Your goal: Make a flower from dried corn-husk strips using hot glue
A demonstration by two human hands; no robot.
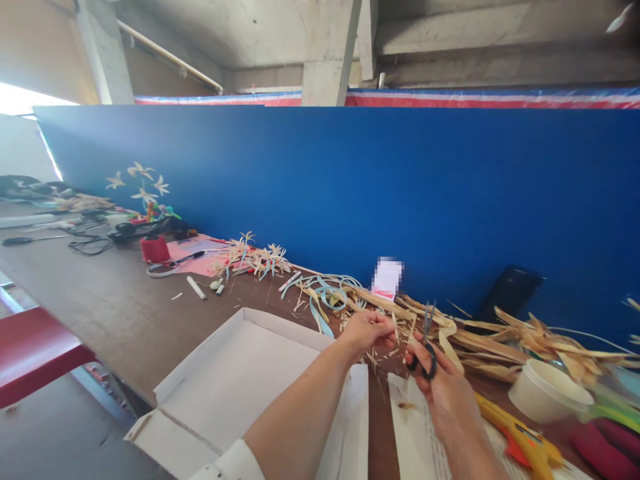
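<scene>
My left hand [367,332] pinches a small pale strip of dried husk [395,327] between thumb and fingers. Close on its right, my right hand [443,387] is closed around dark-handled scissors [429,321], their blades pointing up and away. Another thin pale strip [413,328] stands up by the right fingertips. Small cut scraps lie on the brown table under both hands. Just beyond them runs a long heap of dried husks [480,350], with light blue ribbon [330,297] coiled at its left end.
An open white box lid [245,373] lies under my left forearm. To the right are a yellow glue gun [525,433], a cream cup [547,393] and printed paper [415,427]. Husk flowers [260,259] and a red thread spool [155,249] lie farther left. A blue partition [320,180] backs the table.
</scene>
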